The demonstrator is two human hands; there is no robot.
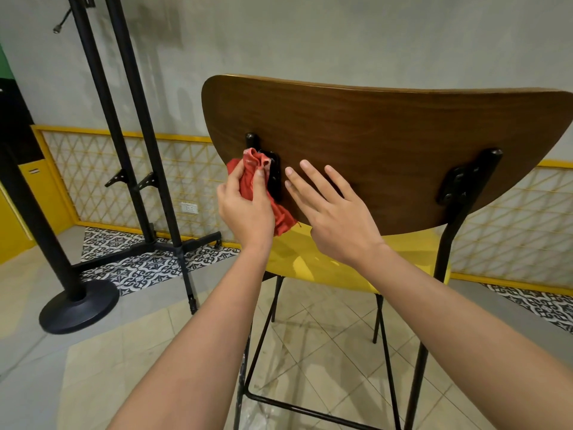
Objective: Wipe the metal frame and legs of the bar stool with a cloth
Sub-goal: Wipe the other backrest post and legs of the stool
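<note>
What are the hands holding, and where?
The left hand grips the red cloth by its bunched middle, against the black bracket. The right hand holds nothing; its fingers lie flat on the wooden backrest.

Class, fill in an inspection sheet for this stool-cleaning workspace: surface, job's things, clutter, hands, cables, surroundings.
Surface: beige tiled floor; black-and-white patterned tile strip by the grey wall.
Job's things: bar stool with brown wooden backrest, yellow seat and thin black metal frame; crumpled red cloth against the left black backrest bracket.
Clutter: nothing seen.
Hands: left hand grips the cloth; right hand lies flat on the backrest, fingers straight.
Cables: short black lead, apparently, hanging off the tall black twin-pole stand; white wall socket, nothing plugged in.
Surroundings: black round-based pole, yellow lattice panel along the wall.
</note>
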